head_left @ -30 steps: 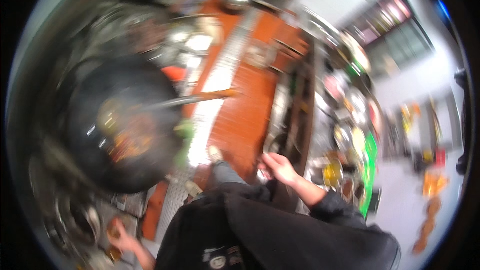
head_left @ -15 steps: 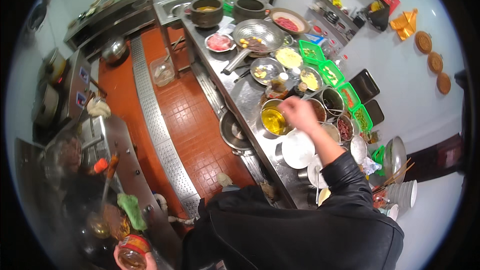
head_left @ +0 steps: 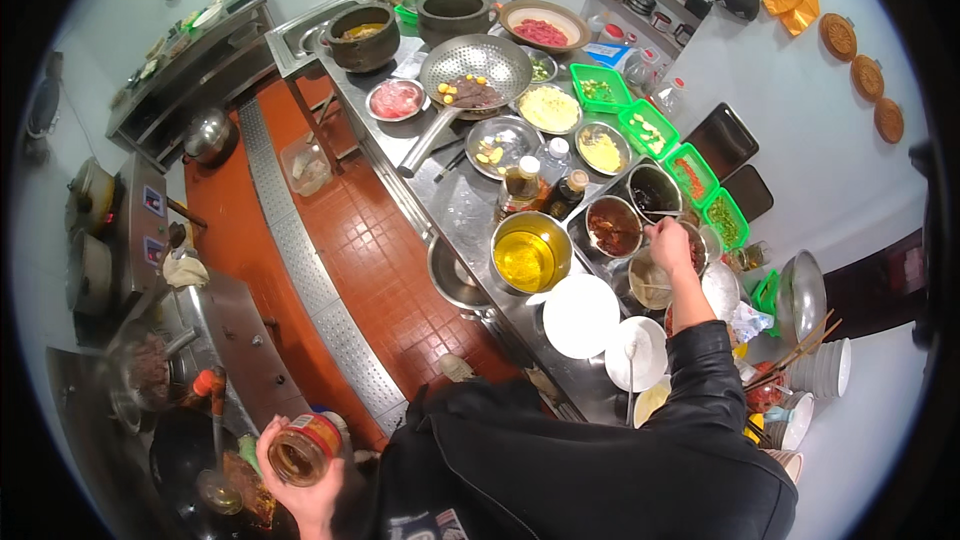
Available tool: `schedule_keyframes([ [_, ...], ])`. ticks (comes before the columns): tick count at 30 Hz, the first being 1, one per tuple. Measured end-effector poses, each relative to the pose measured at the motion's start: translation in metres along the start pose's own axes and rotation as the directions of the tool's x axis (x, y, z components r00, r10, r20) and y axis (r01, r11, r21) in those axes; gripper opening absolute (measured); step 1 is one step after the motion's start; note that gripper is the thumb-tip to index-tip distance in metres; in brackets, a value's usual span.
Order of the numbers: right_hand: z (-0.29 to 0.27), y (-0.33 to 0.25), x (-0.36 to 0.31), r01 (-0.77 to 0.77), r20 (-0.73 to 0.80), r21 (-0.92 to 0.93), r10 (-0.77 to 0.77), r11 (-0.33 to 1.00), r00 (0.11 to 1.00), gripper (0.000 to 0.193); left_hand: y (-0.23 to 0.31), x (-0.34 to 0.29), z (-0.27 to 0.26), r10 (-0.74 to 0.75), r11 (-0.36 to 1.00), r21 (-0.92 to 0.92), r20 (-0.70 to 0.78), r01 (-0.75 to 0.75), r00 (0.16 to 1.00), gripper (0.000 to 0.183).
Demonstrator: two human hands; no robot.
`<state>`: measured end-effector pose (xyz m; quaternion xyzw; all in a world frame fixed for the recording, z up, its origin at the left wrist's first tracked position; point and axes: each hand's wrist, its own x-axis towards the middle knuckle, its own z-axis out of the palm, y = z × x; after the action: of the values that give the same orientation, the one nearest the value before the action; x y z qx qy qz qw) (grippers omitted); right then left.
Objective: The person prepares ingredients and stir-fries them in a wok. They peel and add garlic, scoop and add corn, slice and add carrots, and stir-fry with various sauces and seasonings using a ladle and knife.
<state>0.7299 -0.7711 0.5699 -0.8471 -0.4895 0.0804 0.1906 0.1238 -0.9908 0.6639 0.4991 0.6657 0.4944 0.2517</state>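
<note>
My left hand (head_left: 318, 502) is wrapped round a glass jar (head_left: 298, 453) with a red label and brown contents, beside the stove. My right hand (head_left: 672, 243) hangs over the seasoning pots on the counter, fingers bent together; what they hold, if anything, is hidden. Just left of it is a pot of dark red sauce (head_left: 613, 228), and below it a pot with pale contents (head_left: 650, 282). A pot of dark liquid (head_left: 655, 188) with a spoon handle across it stands beyond. Farther left sits a pot of yellow oil (head_left: 530, 252).
White plates (head_left: 581, 316), a strainer pan (head_left: 477, 60), bottles (head_left: 520, 185) and green baskets (head_left: 600, 88) crowd the counter. To my left, a wok (head_left: 180, 455) with a ladle (head_left: 218, 440) sits on the stove. A metal drain grate (head_left: 325, 290) crosses the red tiled floor.
My right hand has moved right, from over the oil pot to the seasoning pots. My left hand has brought the jar up and right, away from the wok. The whole view has shifted somewhat.
</note>
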Motion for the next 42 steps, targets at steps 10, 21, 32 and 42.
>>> schedule_keyframes([
  [10, -0.106, -0.077, -0.038, 0.171, -0.145, 0.741, -0.093, 0.649, 0.985, 0.021, 0.002, 0.016, -0.013, 0.146, 0.975, 0.177, -0.044, -0.137, 0.988, 0.07],
  [21, -0.055, -0.403, -0.322, 0.395, -0.506, 0.686, -0.791, -0.611, -0.345, 0.024, 0.019, -0.046, -0.111, 0.166, 0.938, 0.34, -0.257, -0.072, 0.952, 0.069],
  [32, -0.071, -0.456, -0.437, 0.198, -0.332, 0.574, -0.446, -0.795, -0.831, 0.018, 0.009, -0.111, -0.174, 0.269, 0.825, 0.554, -0.216, -0.109, 0.939, 0.069],
  [42, -0.018, -0.436, -0.465, -0.28, 0.416, 0.862, -0.905, 0.424, -0.09, 0.023, -0.025, -0.119, -0.167, 0.427, 0.783, 0.622, -0.525, -0.011, 0.736, 0.07],
])
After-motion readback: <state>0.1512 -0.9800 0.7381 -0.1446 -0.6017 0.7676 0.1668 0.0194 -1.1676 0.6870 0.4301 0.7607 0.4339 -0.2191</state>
